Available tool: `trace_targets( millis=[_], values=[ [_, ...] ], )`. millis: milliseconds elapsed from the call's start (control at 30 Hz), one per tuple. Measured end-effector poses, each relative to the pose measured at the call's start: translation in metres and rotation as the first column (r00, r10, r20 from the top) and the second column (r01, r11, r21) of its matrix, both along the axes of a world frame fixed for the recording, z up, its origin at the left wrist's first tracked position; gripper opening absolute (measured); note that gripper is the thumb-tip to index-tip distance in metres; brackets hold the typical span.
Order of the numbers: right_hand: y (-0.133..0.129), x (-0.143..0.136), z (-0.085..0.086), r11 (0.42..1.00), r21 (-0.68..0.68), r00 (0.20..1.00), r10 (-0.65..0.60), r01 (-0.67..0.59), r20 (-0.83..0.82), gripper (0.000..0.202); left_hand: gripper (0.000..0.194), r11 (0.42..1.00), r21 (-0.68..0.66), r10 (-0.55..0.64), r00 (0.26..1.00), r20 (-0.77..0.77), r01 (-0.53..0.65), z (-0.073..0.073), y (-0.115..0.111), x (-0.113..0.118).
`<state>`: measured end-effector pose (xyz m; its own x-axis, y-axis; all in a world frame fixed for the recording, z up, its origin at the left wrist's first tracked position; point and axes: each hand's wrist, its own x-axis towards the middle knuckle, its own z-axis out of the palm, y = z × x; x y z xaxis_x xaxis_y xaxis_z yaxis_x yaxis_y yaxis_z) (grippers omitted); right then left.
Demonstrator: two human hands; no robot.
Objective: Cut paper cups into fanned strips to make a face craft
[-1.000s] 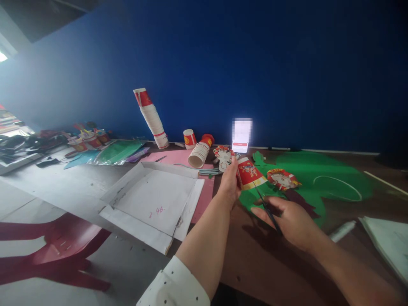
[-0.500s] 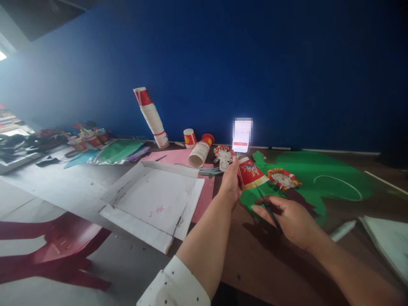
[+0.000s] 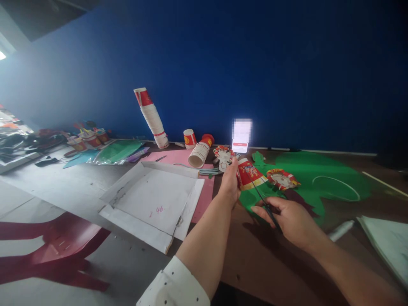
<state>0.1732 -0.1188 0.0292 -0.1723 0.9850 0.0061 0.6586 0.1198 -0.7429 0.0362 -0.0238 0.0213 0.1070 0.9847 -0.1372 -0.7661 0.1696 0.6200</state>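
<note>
My left hand point(image 3: 230, 182) is closed on a red paper cup point(image 3: 246, 175) with a yellow rim and a printed picture, held tilted above the table. In my right hand point(image 3: 287, 216) is a pair of dark scissors point(image 3: 267, 208), its blades reaching up over the cup's yellow rim onto the red side. Beyond my left hand, a flattened cup cut into strips point(image 3: 224, 157) shows its pale inside. A second cup with its side cut and spread out point(image 3: 283, 179) lies right of the held cup, on green paper point(image 3: 306, 165).
A white cardboard tray point(image 3: 149, 195) fills the left middle. Behind it are a tall leaning cup stack point(image 3: 154, 121), a fallen cup stack point(image 3: 199, 154) and a single cup point(image 3: 189, 138). A lit phone point(image 3: 241, 142) stands against the blue wall. A red chair point(image 3: 63, 242) is at lower left.
The scissor blades have moved further over the cup's rim and up its red side. My left hand keeps its hold on the cup, almost unmoved.
</note>
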Motion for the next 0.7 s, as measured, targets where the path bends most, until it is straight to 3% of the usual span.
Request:
trace_targets(
  millis=[433, 700],
  values=[
    [-0.0005, -0.0005, 0.0003, 0.999, -0.019, 0.991, -0.033, 0.031, -0.133, 0.037, 0.035, 0.995, -0.019, -0.095, 0.994, -0.061, 0.094, 0.0010, -0.0077, 0.0090],
    [-0.0002, -0.0009, -0.0019, 0.999, 0.008, 0.994, -0.034, 0.035, -0.101, 0.034, 0.035, 0.993, -0.033, -0.114, 0.991, -0.063, 0.112, 0.0014, -0.0084, 0.0074]
  ],
)
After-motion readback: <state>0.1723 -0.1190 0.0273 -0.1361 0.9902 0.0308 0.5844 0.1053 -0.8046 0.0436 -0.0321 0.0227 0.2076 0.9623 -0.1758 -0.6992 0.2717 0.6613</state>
